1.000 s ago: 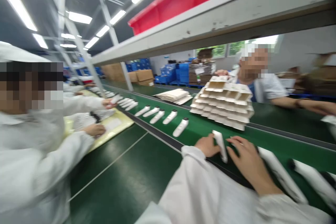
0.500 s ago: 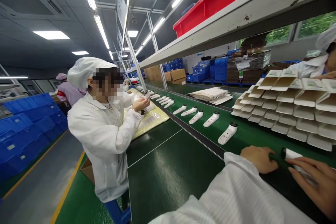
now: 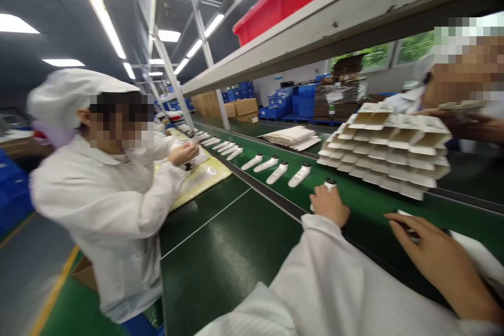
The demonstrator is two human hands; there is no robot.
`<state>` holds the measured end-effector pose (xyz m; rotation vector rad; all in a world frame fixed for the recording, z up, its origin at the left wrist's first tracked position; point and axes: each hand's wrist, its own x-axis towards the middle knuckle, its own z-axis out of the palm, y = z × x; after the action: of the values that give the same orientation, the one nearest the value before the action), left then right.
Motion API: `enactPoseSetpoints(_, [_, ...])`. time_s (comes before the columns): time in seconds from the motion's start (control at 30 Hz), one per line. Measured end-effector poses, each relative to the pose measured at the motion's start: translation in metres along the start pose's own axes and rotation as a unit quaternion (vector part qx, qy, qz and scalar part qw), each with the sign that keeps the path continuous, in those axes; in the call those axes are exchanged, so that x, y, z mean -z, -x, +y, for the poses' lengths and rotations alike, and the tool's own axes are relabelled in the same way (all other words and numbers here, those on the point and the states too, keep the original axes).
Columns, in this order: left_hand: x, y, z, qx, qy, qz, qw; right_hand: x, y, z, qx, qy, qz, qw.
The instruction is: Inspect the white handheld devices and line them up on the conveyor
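On the green belt, my left hand (image 3: 331,206) is closed over a white handheld device with a black end (image 3: 331,182); most of its body is hidden by the fingers. To the right, my right hand (image 3: 437,257) bends its fingers around another white device (image 3: 405,213), of which only a sliver shows. Just behind my right hand lies one more white device (image 3: 470,247), partly covered by the hand. Several like devices, the nearest being a white device (image 3: 300,175), lie in a row along the belt.
A stack of open white boxes (image 3: 384,147) stands on the far side of the belt, with flat cartons (image 3: 291,137) left of it. A co-worker in white (image 3: 106,194) works at the left over a yellow mat (image 3: 197,181). Overhead runs a shelf with a red bin (image 3: 295,0).
The view has swung right. My left hand has moved left along the belt, apart from my right hand, and a device's black end now shows beyond it. Another person at right is more in view.
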<state>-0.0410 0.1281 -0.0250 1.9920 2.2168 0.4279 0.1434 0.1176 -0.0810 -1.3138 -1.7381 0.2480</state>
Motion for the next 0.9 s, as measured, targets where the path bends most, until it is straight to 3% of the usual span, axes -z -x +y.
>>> enactPoseSetpoints(0.1, [0.003,-0.004,-0.002,-0.01,-0.042,-0.046,0.998,0.013,-0.004,-0.021,-0.021,0.006,-0.007,1.0])
enactPoseSetpoints(0.2, [0.003,-0.01,-0.004,-0.01,-0.065,-0.028,0.997,0.018,-0.008,-0.031,-0.05,-0.006,-0.005,0.999])
enactPoseSetpoints(0.33, [0.004,-0.016,-0.009,0.026,-0.062,-0.047,0.997,0.022,-0.01,-0.036,-0.068,-0.022,0.001,0.997])
enactPoseSetpoints(0.57, [0.005,-0.017,-0.005,0.006,-0.027,-0.113,0.993,0.016,-0.009,-0.036,-0.082,-0.037,-0.034,0.995])
enactPoseSetpoints(0.67, [-0.002,-0.011,0.005,-0.039,-0.006,-0.11,0.993,0.005,-0.008,-0.025,-0.111,-0.028,-0.073,0.991])
enactPoseSetpoints(0.83, [-0.014,-0.006,0.02,-0.192,0.085,-0.156,0.965,-0.008,-0.006,-0.007,-0.146,0.087,-0.108,0.979])
enactPoseSetpoints(0.9, [-0.013,-0.008,0.019,-0.208,0.11,-0.132,0.963,-0.009,-0.006,-0.007,-0.142,0.134,-0.111,0.974])
